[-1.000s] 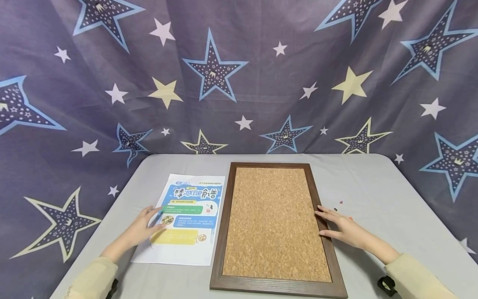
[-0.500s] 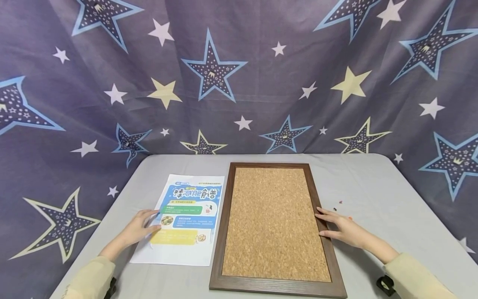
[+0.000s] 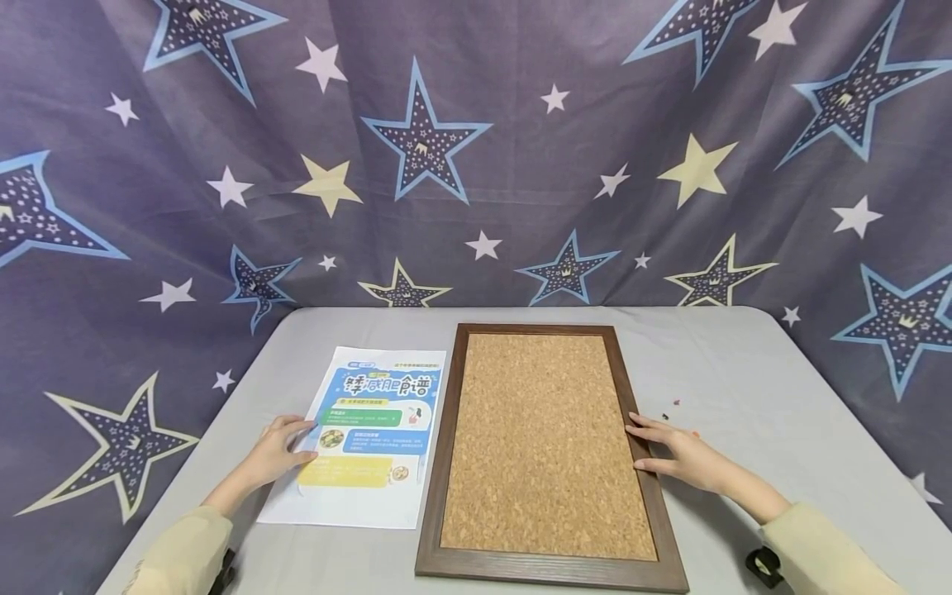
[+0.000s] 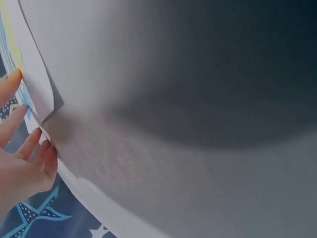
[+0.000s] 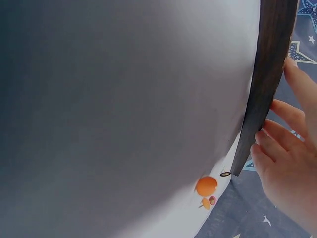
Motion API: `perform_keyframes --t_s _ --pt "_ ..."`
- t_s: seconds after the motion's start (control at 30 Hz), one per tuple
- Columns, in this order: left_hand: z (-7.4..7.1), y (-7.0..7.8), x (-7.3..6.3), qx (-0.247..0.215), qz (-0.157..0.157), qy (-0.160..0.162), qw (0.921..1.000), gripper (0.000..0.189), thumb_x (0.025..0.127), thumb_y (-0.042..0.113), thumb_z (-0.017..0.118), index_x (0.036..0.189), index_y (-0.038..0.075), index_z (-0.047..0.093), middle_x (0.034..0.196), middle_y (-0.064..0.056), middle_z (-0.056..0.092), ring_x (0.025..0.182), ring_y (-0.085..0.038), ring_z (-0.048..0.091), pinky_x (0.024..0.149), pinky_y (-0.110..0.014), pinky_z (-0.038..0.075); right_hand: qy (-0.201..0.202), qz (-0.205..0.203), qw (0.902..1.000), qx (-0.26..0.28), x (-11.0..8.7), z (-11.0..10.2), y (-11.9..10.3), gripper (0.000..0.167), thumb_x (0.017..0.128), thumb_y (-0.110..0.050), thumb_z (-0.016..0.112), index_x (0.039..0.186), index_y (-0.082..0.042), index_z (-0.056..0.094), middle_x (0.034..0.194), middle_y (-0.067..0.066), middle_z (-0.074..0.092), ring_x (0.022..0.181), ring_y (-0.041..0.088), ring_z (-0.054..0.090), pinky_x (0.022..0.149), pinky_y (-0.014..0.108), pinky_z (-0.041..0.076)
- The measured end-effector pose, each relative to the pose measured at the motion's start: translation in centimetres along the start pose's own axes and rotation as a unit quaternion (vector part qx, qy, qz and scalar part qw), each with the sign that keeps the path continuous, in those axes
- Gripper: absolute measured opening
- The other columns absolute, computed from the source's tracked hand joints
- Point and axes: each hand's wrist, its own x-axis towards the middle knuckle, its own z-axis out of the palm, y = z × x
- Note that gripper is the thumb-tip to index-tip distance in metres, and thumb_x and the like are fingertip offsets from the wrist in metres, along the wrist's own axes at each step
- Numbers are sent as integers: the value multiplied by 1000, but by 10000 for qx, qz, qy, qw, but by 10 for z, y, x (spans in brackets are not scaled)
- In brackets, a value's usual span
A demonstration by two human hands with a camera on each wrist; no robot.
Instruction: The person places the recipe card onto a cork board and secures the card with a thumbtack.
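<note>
In the head view, a printed poster sheet (image 3: 375, 504) with blue, green and yellow panels lies left of a cork board (image 3: 546, 446) in a dark brown wooden frame. My left hand (image 3: 271, 453) is at the poster's left edge, thumb and fingers spread apart with the tips over its margin. In the left wrist view, the fingers (image 4: 26, 145) reach along the sheet's curling edge. My right hand (image 3: 684, 457) rests its fingertips on the frame's right side. The right wrist view shows those fingers (image 5: 285, 141) extended along the outer side of the frame (image 5: 265, 64).
Several small pushpins lie right of the board, among them an orange one (image 5: 206, 186) and a dark one (image 5: 225, 174). The grey-covered table (image 3: 773, 397) ends at a star-patterned curtain (image 3: 476, 99) behind and at both sides.
My left hand has drawn back a little to the left, from over the poster's panels to its edge. The right hand stays at the frame.
</note>
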Motion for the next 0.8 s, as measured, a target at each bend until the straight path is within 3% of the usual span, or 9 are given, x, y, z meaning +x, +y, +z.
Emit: perform_keyframes --t_s 0.3,0.53,0.7,0.8 --pt "0 3 4 -234 -234 55 9994 54 71 6 69 116 -15 49 122 -35 32 110 -50 25 90 -61 24 11 14 10000 57 0 0 0 55 80 -31 63 121 4 51 132 24 39 116 47 35 69 80 15" --pt "-1 5 4 -166 -411 112 9990 53 68 5 71 113 -13 52 117 -38 36 107 -51 29 90 -61 24 21 -3 9999 98 0 1 1 55 80 -31 63 121 5 51 132 24 39 117 47 35 70 79 15" --pt "-1 4 6 -236 -404 142 9988 50 67 1 71 110 -15 53 97 -29 48 87 -35 47 74 -41 43 28 -56 9999 146 0 1 1 55 80 -30 63 120 6 51 131 25 39 117 47 35 73 77 18" --pt "-3 2 7 -324 -409 122 9986 47 67 -3 69 109 -16 54 87 -20 52 74 -24 47 61 -29 41 23 -58 9998 187 0 1 1 55 80 -29 63 120 6 51 131 26 38 117 47 35 75 75 20"
